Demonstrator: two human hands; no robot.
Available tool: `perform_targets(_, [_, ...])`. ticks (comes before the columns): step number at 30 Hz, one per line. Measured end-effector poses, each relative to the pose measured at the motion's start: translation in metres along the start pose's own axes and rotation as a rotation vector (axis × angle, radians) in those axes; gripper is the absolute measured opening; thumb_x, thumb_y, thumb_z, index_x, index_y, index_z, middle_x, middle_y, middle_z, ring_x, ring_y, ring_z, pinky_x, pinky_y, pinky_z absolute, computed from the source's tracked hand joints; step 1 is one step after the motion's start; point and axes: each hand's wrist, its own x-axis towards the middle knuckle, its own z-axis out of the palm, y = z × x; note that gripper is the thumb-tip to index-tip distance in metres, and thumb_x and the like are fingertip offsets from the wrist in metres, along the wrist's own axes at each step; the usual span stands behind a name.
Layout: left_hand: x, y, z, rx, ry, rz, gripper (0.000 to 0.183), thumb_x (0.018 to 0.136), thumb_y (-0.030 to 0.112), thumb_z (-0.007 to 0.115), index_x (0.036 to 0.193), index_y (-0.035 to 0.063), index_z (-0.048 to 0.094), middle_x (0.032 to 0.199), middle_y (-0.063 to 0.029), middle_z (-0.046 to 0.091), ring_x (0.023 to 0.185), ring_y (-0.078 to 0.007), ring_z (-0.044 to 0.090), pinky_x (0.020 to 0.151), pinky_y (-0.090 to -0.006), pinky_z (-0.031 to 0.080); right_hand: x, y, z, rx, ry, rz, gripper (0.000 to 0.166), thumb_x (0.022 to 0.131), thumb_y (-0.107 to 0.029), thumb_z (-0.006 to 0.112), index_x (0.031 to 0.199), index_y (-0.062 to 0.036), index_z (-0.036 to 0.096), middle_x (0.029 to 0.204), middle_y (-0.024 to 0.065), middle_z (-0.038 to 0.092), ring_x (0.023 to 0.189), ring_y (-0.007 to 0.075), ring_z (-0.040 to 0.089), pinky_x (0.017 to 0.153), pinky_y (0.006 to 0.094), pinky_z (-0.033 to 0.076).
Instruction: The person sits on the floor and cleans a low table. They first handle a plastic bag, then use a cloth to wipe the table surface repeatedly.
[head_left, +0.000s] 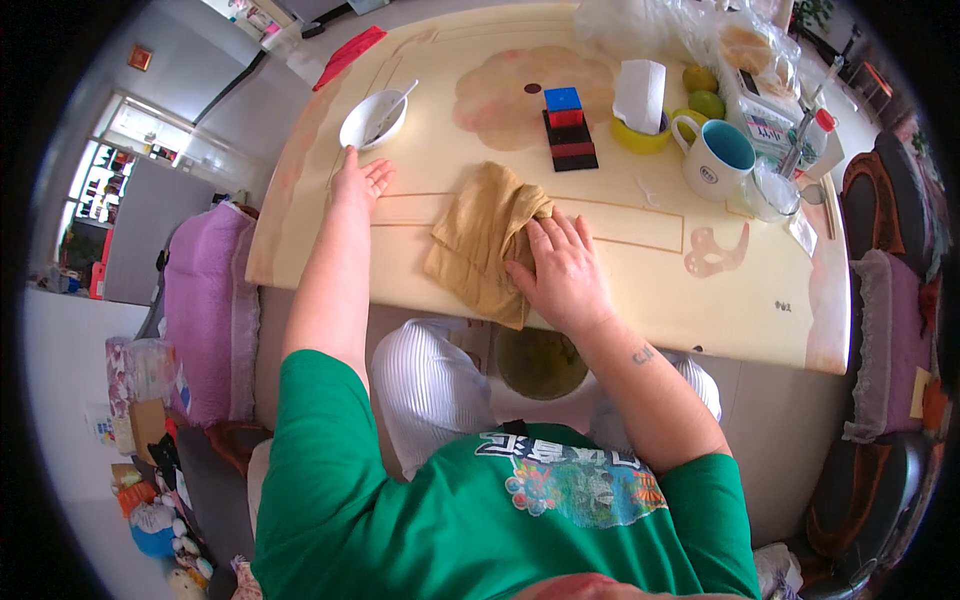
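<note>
My left hand (362, 180) is open, palm turned up, beside the near rim of a white bowl (375, 120). Its thumb tip meets or nearly meets the bowl; I cannot tell which. A white spoon (401, 96) leans in the bowl, which has dark bits inside. At the table's middle, a crumpled tan cloth (476, 244) hangs slightly over the front edge. My right hand (566, 262) holds the right side of this cloth, fingers extended over its fold and thumb lying on it.
Beyond the cloth, a blue-topped cube (564, 105) sits on a black stand (574, 150). Rightward are a yellow tissue holder (641, 136), a white mug (709, 165), green fruit (705, 105) and a glass (772, 191). Below the table's front edge (750, 352) stands a bin (540, 367).
</note>
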Motion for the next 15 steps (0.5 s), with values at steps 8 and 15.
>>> perform_targets(8, [0.095, 0.003, 0.004, -0.028, 0.056, -0.006, 0.042, 0.108, 0.031, 0.043, 0.121, -0.0086, 0.048, 0.111, -0.022, 0.065, 0.097, -0.0321, 0.068, 0.087, -0.0449, 0.06, 0.022, 0.004, 0.001, 0.059, -0.078, 0.027, 0.051, 0.088, -0.031, 0.067, 0.125, 0.0025, 0.06, 0.131, 0.016, 0.059, 0.136, 0.0318, 0.046, 0.119, 0.0511, 0.028])
perform_targets(15, [0.113, 0.016, 0.046, -0.144, 0.035, 0.137, 0.04, 0.109, 0.028, 0.042, 0.124, -0.0093, 0.046, 0.109, -0.0234, 0.066, 0.098, -0.0343, 0.07, 0.095, -0.049, 0.059, 0.024, 0.007, -0.008, 0.168, -0.115, 0.051, 0.047, 0.086, -0.024, 0.067, 0.125, 0.0003, 0.058, 0.132, 0.0175, 0.058, 0.135, 0.0347, 0.046, 0.118, 0.0513, 0.028])
